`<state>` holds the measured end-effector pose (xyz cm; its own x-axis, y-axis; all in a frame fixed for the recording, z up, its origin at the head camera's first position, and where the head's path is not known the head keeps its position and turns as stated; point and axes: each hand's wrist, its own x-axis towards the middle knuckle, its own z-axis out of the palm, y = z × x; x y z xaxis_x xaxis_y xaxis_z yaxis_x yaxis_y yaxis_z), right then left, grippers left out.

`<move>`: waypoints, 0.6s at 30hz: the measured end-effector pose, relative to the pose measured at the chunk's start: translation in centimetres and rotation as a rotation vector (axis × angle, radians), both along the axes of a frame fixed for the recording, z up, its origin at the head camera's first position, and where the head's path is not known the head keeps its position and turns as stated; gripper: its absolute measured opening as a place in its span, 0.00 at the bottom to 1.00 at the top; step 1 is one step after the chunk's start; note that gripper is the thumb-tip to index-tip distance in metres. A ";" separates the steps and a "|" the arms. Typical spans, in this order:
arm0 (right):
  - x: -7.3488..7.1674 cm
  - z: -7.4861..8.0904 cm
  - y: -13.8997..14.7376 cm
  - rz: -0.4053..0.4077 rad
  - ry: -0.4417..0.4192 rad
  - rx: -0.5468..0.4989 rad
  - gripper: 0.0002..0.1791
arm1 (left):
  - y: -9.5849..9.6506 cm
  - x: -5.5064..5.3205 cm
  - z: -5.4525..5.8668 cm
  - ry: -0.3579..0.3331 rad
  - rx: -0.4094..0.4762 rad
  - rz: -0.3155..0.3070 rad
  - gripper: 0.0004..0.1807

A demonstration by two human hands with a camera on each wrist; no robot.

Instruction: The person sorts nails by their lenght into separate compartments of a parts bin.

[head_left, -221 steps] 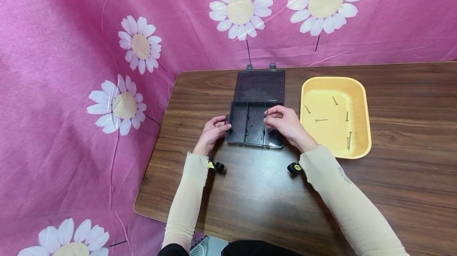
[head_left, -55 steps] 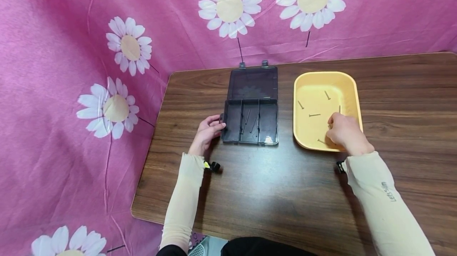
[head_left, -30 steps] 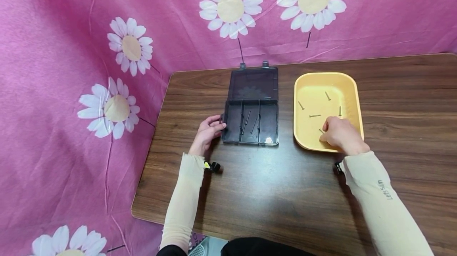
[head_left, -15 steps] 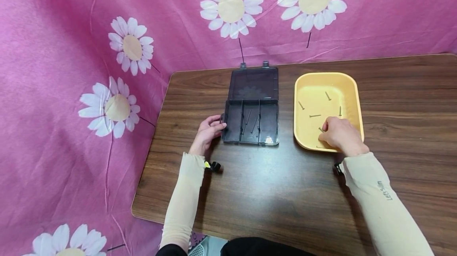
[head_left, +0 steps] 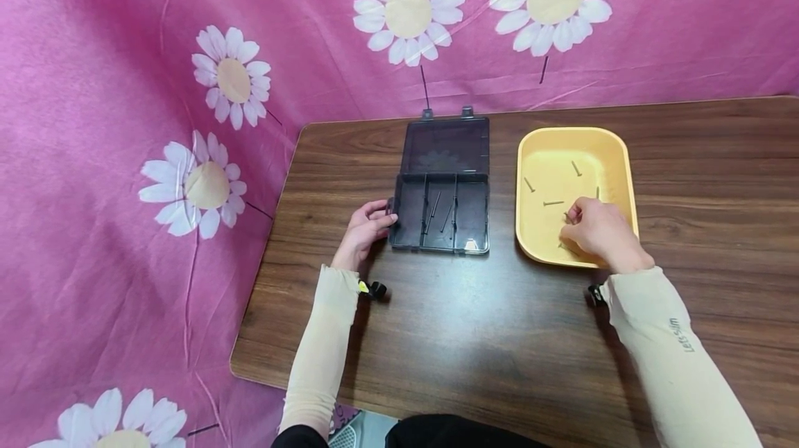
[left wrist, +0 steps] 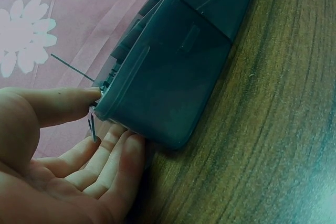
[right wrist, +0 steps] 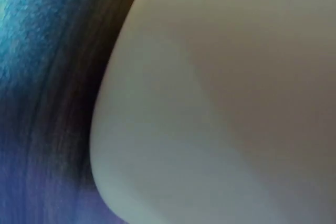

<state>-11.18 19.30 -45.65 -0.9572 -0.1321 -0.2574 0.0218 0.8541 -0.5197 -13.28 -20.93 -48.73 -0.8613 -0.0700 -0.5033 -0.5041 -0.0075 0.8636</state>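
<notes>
On the table lies a dark see-through compartment box (head_left: pixel 408 226), its lid (head_left: pixel 446 146) folded back. Several thin screws (head_left: pixel 435 205) lie in its middle compartment. My left hand (head_left: pixel 362 233) grips the box's left side; in the left wrist view the thumb (left wrist: pixel 68 103) rests at the rim, with the other fingers curled below. My right hand (head_left: pixel 599 229) is inside the yellow tray (head_left: pixel 524 240), thumb and index finger pinching a small screw (head_left: pixel 566 216) whose end shows between them. Another screw (head_left: pixel 568 249) lies just below this hand, partly covered.
More screws lie spread over the tray floor, one screw (head_left: pixel 553 202) left of the hand. The tray's walls surround the right hand. A flowered pink cloth (head_left: pixel 331 32) hangs behind the wooden table (head_left: pixel 449 344). In the right wrist view the tray's wall (right wrist: pixel 210 103) fills most of the picture.
Since the oldest frame my right hand has moved from the box to the tray, and another screw lies in the middle compartment. Lately it shifted slightly, the pinched screw moving along. The left hand stays.
</notes>
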 end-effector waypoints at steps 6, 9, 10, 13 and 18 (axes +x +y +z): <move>-0.2 0.2 0.0 -0.012 0.004 -0.007 0.09 | 0.0 0.0 -0.1 -0.005 0.007 0.002 0.27; -0.2 0.3 0.0 -0.013 0.031 -0.014 0.08 | 0.0 0.0 0.0 -0.007 0.008 0.005 0.27; -0.2 0.3 0.0 -0.012 0.041 -0.018 0.08 | 0.0 0.0 0.0 -0.008 0.010 0.007 0.27; -0.1 0.5 0.0 -0.013 0.065 -0.032 0.07 | 0.0 0.0 0.1 -0.006 0.011 0.008 0.26; 0.0 0.7 -0.1 -0.029 0.087 -0.049 0.06 | 0.1 0.1 0.1 0.004 0.011 0.010 0.26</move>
<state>-11.23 19.16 -44.93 -0.9793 -0.1146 -0.1666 -0.0012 0.8270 -0.5622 -13.20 -20.86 -48.61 -0.8626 -0.0732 -0.5006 -0.5004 -0.0226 0.8655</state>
